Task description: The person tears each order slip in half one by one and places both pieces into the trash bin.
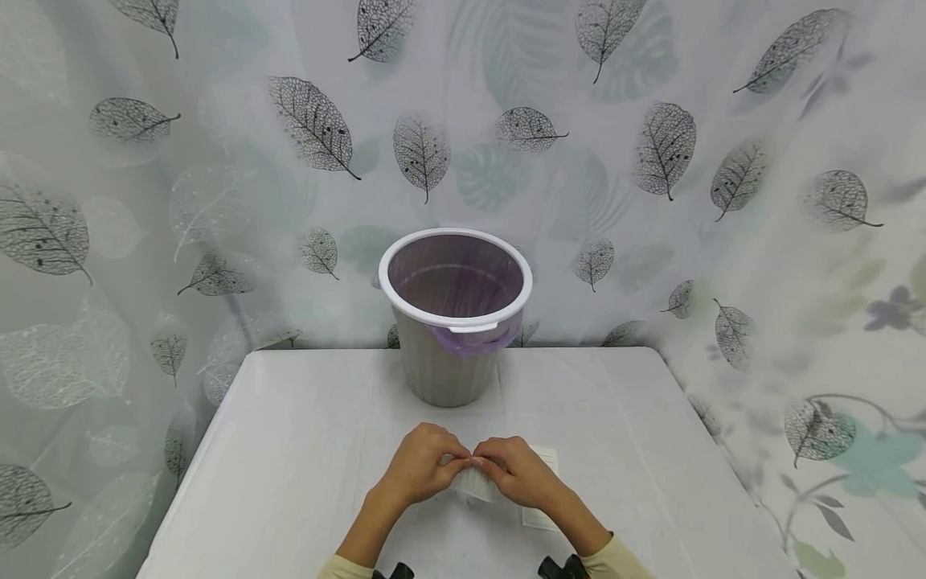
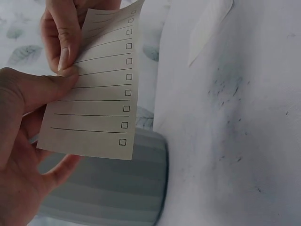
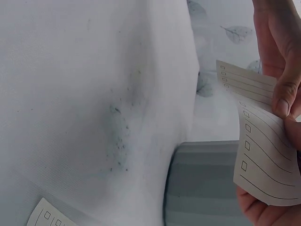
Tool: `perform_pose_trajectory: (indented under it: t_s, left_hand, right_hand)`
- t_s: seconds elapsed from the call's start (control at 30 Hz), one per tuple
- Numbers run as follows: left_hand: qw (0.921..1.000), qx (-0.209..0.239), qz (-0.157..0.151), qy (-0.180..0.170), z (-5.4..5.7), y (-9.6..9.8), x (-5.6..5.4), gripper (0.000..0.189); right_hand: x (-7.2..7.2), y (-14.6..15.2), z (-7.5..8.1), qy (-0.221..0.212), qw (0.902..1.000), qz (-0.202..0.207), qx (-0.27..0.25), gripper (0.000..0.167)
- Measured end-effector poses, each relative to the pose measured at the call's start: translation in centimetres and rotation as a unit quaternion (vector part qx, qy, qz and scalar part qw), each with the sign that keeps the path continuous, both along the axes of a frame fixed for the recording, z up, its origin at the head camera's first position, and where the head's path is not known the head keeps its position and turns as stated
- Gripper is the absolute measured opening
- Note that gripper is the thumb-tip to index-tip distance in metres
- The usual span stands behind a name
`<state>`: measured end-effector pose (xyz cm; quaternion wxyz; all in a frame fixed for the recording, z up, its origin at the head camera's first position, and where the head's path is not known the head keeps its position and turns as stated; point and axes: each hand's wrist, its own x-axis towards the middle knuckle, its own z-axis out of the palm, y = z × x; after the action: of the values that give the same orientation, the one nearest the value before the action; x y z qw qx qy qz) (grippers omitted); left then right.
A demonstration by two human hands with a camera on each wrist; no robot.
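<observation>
A checklist sheet with ruled lines and small boxes is held up over the table, pinched at its edge by both hands. My left hand grips it between thumb and forefinger. Right beside it, my right hand pinches the same edge, the two thumbs nearly touching. In the right wrist view the sheet is bent, with a step in its boxed edge near the thumbs; whether it is torn or only creased I cannot tell. A second checklist sheet lies on the table, partly hidden by the right forearm.
A grey bin with a white rim and a purple liner stands beyond the hands at the table's far side. The white cloth on the table has dark specks. A leaf-print curtain hangs behind and along the sides.
</observation>
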<state>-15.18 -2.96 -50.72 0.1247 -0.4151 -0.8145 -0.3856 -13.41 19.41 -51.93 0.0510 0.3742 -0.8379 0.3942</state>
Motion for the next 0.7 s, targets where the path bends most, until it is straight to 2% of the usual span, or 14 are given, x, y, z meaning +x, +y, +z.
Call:
perform_pose_trajectory:
  t_s: [0.33,0.7]
  left_hand:
    - [0.9992,0.019,0.003,0.035,-0.28,0.10,-0.01,0.011]
    - [0.9984,0.026,0.020,0.046,-0.39,0.08,0.14,0.008]
  right_hand:
    - [0.15,-0.01,0.43,-0.014,0.9994,0.016,-0.026,0.013]
    - [0.10,0.02,0.32,-0.008,0.9990,0.008,-0.043,0.016]
